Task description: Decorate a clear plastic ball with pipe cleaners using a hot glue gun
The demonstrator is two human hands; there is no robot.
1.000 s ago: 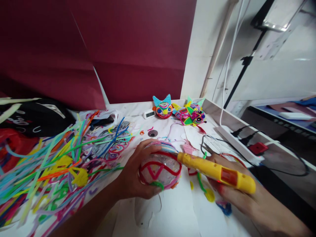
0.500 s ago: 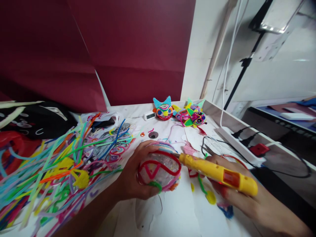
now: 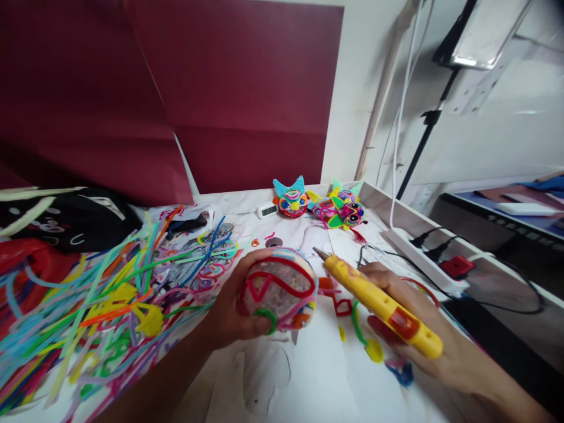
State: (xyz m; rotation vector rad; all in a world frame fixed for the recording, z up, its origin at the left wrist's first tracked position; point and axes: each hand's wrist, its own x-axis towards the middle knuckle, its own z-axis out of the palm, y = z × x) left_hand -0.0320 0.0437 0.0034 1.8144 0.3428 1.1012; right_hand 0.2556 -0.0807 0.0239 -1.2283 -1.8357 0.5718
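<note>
In my left hand (image 3: pixel 235 308) is a round, clear-looking ball (image 3: pixel 282 291) with red, pink, green and other pipe cleaners fixed on its surface. My fingers wrap round its left side, the thumb beside a green loop. A yellow hot glue gun (image 3: pixel 383 305) is gripped in my right hand (image 3: pixel 400 317). Its metal nozzle points up and left, just right of the ball and apart from it. Below the glue gun lie a green pipe cleaner (image 3: pixel 359 323) with a yellow end and a small dark blue piece (image 3: pixel 400 372).
Loose coloured pipe cleaners (image 3: pixel 114 305) spread over the left side. Finished-looking figures, one with blue ears (image 3: pixel 291 197) and one many-coloured (image 3: pixel 339 208), stand at the back beside a small digital display (image 3: pixel 267 210). A power strip (image 3: pixel 425 261) with cables runs along the right edge.
The glue gun's nozzle has come away from the ball's upper right edge and now tilts more upward. The ball has shifted slightly left and turned a little in my left hand.
</note>
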